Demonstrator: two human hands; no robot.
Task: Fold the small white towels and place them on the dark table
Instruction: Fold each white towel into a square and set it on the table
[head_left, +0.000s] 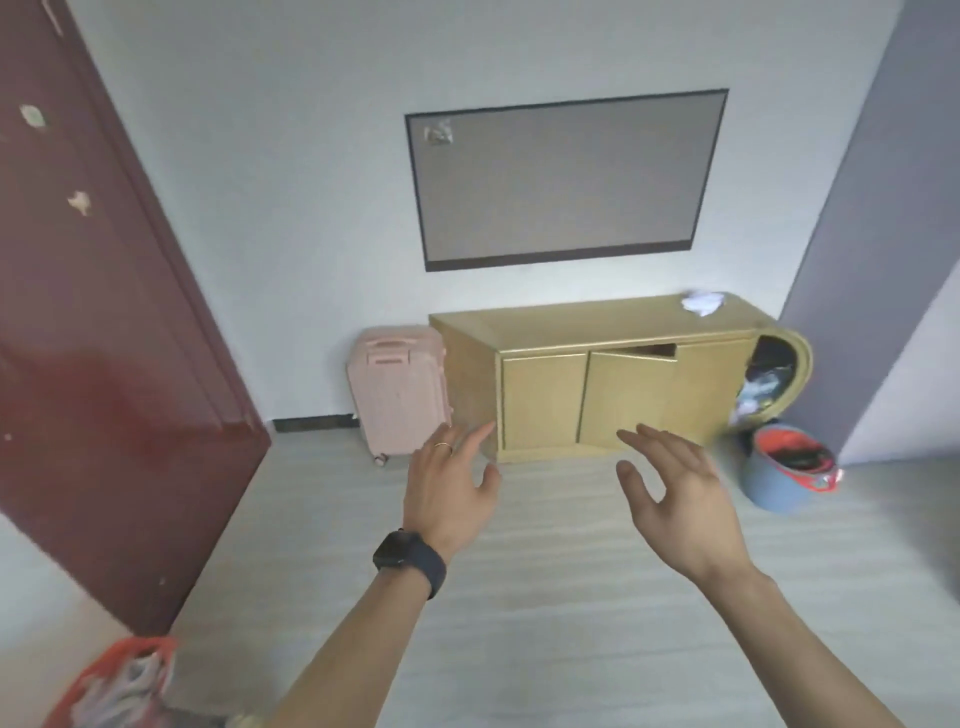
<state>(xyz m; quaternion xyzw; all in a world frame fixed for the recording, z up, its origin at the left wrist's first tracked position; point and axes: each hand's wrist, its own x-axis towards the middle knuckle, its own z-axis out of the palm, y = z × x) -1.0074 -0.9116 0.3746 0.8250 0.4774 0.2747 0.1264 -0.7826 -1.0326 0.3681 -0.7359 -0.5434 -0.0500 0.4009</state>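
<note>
Left hand (449, 486) spread, well apart from towels (122, 688), seemingly, in basket (136, 646).

Suitcase (399, 389) stands left of cabinet (597, 384), bucket (789, 473) right.

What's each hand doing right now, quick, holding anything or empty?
Left hand: open, fingers spread, holding nothing.
Right hand: open, fingers relaxed, holding nothing.

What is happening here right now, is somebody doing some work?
A person holds both hands out in front, the left hand and the right hand open and empty. A red basket with pale cloths sits at lower left, untouched. A crumpled white thing lies on the yellow cabinet. No folding is under way.
</note>
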